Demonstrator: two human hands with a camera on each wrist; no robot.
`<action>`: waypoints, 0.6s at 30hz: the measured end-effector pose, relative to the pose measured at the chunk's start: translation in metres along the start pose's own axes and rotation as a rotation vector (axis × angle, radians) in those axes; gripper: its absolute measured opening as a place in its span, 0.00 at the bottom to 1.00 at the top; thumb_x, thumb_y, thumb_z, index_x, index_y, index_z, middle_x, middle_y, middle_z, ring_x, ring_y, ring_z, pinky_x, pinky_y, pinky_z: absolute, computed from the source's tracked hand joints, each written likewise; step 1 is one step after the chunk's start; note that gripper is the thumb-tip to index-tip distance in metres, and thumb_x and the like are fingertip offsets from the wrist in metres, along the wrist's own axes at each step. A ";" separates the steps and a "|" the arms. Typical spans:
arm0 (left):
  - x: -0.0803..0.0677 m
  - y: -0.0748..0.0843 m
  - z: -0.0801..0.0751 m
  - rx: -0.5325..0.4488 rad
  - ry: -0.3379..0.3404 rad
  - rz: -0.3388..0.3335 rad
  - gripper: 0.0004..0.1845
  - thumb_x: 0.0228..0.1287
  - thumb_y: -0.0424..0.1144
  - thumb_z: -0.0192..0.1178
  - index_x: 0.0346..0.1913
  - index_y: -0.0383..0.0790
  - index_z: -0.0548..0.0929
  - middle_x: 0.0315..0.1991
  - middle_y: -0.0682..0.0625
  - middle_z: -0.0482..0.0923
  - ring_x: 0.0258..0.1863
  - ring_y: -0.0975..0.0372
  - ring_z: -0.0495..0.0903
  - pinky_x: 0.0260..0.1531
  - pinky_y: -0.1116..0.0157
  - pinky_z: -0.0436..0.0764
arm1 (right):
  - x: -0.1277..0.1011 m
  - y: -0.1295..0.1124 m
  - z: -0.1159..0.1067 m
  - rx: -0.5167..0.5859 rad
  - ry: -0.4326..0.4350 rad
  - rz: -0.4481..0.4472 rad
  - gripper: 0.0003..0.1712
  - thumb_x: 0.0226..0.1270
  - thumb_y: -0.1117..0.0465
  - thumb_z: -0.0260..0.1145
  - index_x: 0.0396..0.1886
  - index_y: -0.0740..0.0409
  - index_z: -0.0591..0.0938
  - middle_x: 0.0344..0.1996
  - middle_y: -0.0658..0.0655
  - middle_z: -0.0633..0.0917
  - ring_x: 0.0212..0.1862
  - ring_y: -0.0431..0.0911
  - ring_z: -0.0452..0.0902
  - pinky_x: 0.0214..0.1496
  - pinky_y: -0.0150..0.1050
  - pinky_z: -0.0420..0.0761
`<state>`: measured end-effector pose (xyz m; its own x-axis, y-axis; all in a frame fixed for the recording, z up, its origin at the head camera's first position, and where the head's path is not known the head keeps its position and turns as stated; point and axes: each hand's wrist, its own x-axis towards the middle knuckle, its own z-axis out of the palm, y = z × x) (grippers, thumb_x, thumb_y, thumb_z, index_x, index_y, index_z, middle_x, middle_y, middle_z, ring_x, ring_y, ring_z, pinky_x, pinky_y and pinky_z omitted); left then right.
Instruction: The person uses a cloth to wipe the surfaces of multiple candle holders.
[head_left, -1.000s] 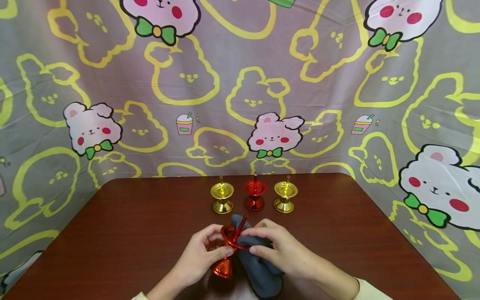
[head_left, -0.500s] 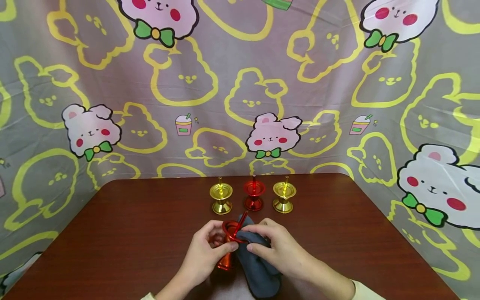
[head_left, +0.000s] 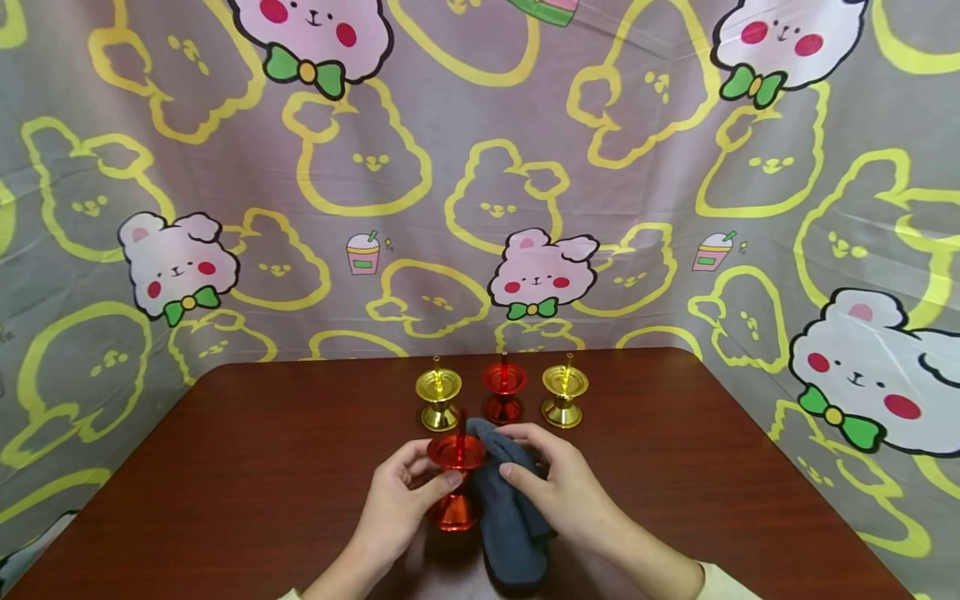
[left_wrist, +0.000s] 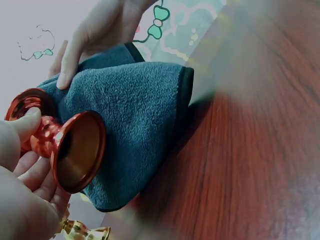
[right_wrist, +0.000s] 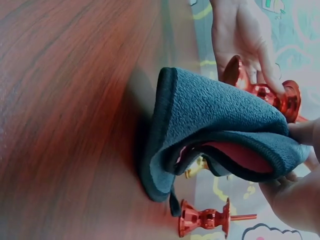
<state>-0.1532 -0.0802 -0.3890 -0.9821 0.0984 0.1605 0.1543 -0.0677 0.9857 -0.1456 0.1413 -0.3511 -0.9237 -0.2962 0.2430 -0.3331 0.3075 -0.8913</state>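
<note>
A shiny red candle holder (head_left: 455, 515), with a dish, a thin upright stem and a flared base, stands nearly upright above the table in the head view. My left hand (head_left: 396, 493) grips its narrow middle, thumb in front. To its right, my right hand (head_left: 572, 487) pinches a folded blue-grey cloth (head_left: 512, 533) that hangs down beside the holder. In the left wrist view, the holder's hollow base (left_wrist: 80, 155) lies in front of the fuzzy cloth (left_wrist: 132, 105). The right wrist view shows black edging and a pink inner side on the cloth (right_wrist: 215, 105).
Behind the hands, a gold candle holder (head_left: 438, 417), a red candle holder (head_left: 504, 380) and another gold candle holder (head_left: 562, 412) stand in a row on the brown wooden table (head_left: 262, 467). A patterned fabric backdrop (head_left: 420, 225) surrounds the table's far edge and sides.
The red candle holder has turned from tilted to nearly upright in my left hand. The cloth has come off the dish's edge and now hangs at the holder's right side.
</note>
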 end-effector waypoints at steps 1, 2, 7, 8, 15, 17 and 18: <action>0.000 0.000 0.000 -0.021 0.005 -0.005 0.21 0.56 0.26 0.72 0.53 0.30 0.79 0.42 0.39 0.87 0.38 0.59 0.86 0.40 0.66 0.83 | 0.000 0.000 0.000 0.020 0.009 0.010 0.21 0.69 0.64 0.69 0.60 0.51 0.80 0.46 0.56 0.85 0.43 0.49 0.82 0.40 0.39 0.83; 0.000 0.001 0.000 -0.041 0.012 -0.009 0.21 0.57 0.26 0.71 0.53 0.29 0.78 0.42 0.39 0.87 0.38 0.59 0.86 0.40 0.66 0.83 | 0.000 0.001 0.000 0.037 0.018 0.019 0.21 0.69 0.64 0.69 0.60 0.52 0.80 0.46 0.57 0.85 0.43 0.49 0.83 0.40 0.39 0.83; 0.000 0.002 0.001 -0.117 0.044 -0.022 0.20 0.59 0.25 0.70 0.54 0.27 0.77 0.44 0.39 0.86 0.41 0.59 0.86 0.43 0.66 0.83 | 0.002 0.004 0.002 0.067 0.045 0.032 0.20 0.68 0.65 0.69 0.59 0.56 0.79 0.46 0.56 0.86 0.43 0.47 0.83 0.42 0.37 0.82; -0.001 0.003 0.002 -0.129 0.047 -0.025 0.20 0.59 0.26 0.70 0.54 0.26 0.77 0.45 0.40 0.85 0.42 0.59 0.86 0.44 0.66 0.83 | 0.002 0.005 0.003 0.077 0.046 0.034 0.20 0.68 0.65 0.69 0.59 0.57 0.79 0.46 0.56 0.86 0.43 0.47 0.83 0.42 0.37 0.82; -0.001 0.003 0.004 -0.156 0.060 -0.049 0.18 0.61 0.25 0.68 0.53 0.25 0.80 0.41 0.44 0.85 0.40 0.61 0.84 0.41 0.67 0.82 | 0.004 0.007 0.006 0.157 0.039 0.074 0.19 0.67 0.64 0.70 0.56 0.63 0.81 0.42 0.59 0.88 0.40 0.47 0.84 0.39 0.38 0.84; -0.001 0.002 0.005 -0.158 0.069 -0.062 0.17 0.61 0.26 0.68 0.52 0.24 0.80 0.39 0.44 0.85 0.38 0.62 0.84 0.40 0.67 0.82 | 0.005 0.007 0.007 0.166 0.038 0.084 0.19 0.67 0.64 0.70 0.55 0.64 0.81 0.41 0.59 0.88 0.39 0.47 0.84 0.38 0.37 0.84; -0.001 0.002 0.005 -0.158 0.077 -0.071 0.16 0.62 0.26 0.68 0.52 0.24 0.81 0.38 0.45 0.85 0.37 0.62 0.84 0.39 0.67 0.82 | 0.005 0.007 0.008 0.175 0.033 0.088 0.18 0.67 0.64 0.70 0.55 0.65 0.81 0.41 0.59 0.88 0.39 0.47 0.83 0.38 0.37 0.84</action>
<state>-0.1512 -0.0756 -0.3870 -0.9962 0.0329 0.0808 0.0717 -0.2191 0.9731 -0.1507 0.1350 -0.3586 -0.9544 -0.2446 0.1712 -0.2155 0.1677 -0.9620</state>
